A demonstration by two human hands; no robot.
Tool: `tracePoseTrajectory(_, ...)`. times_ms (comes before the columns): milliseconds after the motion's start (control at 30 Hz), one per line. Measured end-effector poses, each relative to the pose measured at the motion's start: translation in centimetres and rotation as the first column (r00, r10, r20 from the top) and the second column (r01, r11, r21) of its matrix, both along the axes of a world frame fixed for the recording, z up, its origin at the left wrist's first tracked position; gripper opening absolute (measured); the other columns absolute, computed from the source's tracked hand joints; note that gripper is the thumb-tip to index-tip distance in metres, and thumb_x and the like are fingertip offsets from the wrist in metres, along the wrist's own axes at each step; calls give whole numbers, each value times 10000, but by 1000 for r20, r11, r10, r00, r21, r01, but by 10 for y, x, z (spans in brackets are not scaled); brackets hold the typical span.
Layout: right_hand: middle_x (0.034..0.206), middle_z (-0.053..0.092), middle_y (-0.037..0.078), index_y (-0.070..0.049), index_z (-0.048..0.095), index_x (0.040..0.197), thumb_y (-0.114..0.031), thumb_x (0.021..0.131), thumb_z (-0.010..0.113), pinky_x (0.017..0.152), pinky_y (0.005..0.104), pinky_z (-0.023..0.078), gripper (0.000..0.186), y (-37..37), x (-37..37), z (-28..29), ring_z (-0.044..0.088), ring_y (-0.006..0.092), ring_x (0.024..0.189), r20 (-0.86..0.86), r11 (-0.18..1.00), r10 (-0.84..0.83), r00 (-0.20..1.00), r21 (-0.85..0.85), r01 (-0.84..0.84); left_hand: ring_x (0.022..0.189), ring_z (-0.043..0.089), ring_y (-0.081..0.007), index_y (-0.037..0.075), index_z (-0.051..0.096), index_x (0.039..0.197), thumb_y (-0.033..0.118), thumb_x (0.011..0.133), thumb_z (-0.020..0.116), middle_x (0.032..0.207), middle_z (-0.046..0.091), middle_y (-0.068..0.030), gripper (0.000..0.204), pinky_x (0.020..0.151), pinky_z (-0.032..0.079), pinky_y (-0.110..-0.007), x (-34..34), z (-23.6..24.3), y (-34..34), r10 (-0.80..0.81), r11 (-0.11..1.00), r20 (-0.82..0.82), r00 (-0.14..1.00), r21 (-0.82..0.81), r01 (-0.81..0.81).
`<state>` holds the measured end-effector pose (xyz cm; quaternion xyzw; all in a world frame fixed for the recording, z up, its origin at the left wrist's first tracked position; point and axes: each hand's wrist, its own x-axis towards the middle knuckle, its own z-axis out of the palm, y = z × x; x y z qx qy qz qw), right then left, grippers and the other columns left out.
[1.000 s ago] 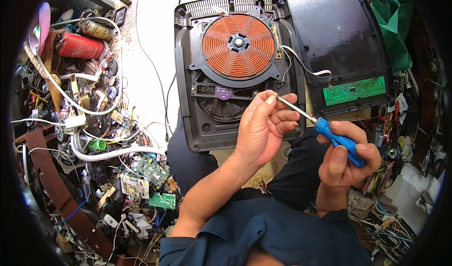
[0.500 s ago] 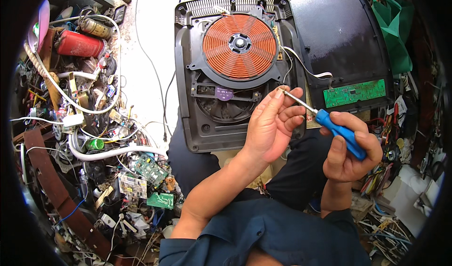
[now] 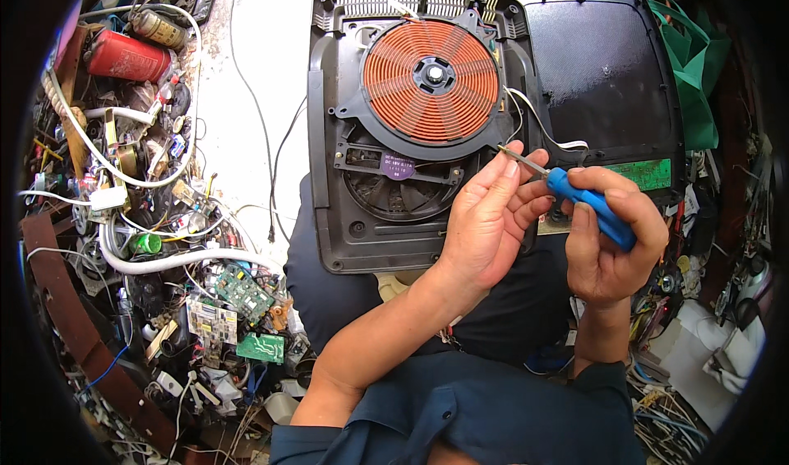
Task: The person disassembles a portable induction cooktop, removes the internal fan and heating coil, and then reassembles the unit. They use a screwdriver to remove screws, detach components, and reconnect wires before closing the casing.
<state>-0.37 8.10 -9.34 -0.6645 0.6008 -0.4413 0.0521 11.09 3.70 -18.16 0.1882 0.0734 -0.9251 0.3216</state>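
My right hand (image 3: 612, 243) is wrapped round the blue handle of a screwdriver (image 3: 592, 208), whose metal shaft slants up and left. Near its tip, the thumb and forefinger of my left hand (image 3: 493, 222) pinch the shaft, with the other fingers loosely curled; any small part between them is too small to make out. The tip sits by the lower right rim of a round copper coil (image 3: 431, 80). That coil lies in the black housing of an opened induction cooker (image 3: 370, 259), above a fan (image 3: 399, 192) with a purple label.
The cooker's black top cover (image 3: 604, 62), bearing a green circuit board (image 3: 645, 174), lies to the right, linked by white wires (image 3: 538, 120). A green bag (image 3: 694, 78) hangs beyond it. At left, loose parts, circuit boards (image 3: 242, 294) and a red cylinder (image 3: 127, 57) are piled up.
The screwdriver tip now shows beyond my left fingertips, near the coil's rim. Both hands are still on the screwdriver. The whole view has shifted slightly, with the cooker further right in it.
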Motion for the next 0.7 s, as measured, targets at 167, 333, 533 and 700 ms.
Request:
tracePoseTrajectory(167, 1146, 666, 242, 6, 440, 1307, 114, 943, 599, 786, 317, 579, 411, -7, 1, 12, 672, 213, 954, -49, 993, -16, 999, 116, 22, 1116, 679, -193, 59, 460, 1465, 189, 1102, 508, 1351, 634, -101, 388, 922, 586, -305, 1, -2, -2, -16, 999, -91, 996, -31, 14)
tracePoseTrajectory(333, 1043, 708, 163, 33, 516, 1274, 71, 923, 662, 807, 302, 581, 382, -27, 0, 19, 714, 186, 904, 75, 988, -98, 992, 125, 88, 1048, 706, -195, 85, 470, 1440, 182, 1101, 518, 1316, 628, -91, 356, 873, 606, -299, -1, 0, -2, 1, 1000, -100, 995, -2, -1)
tracePoseTrajectory(533, 910, 709, 100, -14, 549, 1279, 26, 919, 669, 639, 269, 546, 381, -55, 1, 30, 686, 126, 727, 46, 956, -98, 994, 281, 82, 1034, 713, -190, 64, 446, 1465, 192, 1100, 528, 1323, 623, -86, 396, 863, 608, -292, 2, 7, -6, -3, 999, -138, 990, -47, -3)
tracePoseTrajectory(700, 908, 692, 78, -44, 527, 1361, 22, 922, 665, 655, 272, 530, 465, -67, 2, 39, 665, 124, 740, -34, 931, -2, 999, 366, 14, 1013, 710, -191, 22, 439, 1481, 203, 1094, 546, 1375, 610, -107, 440, 839, 603, -293, 6, 13, -4, -34, 998, -79, 996, -61, 30)
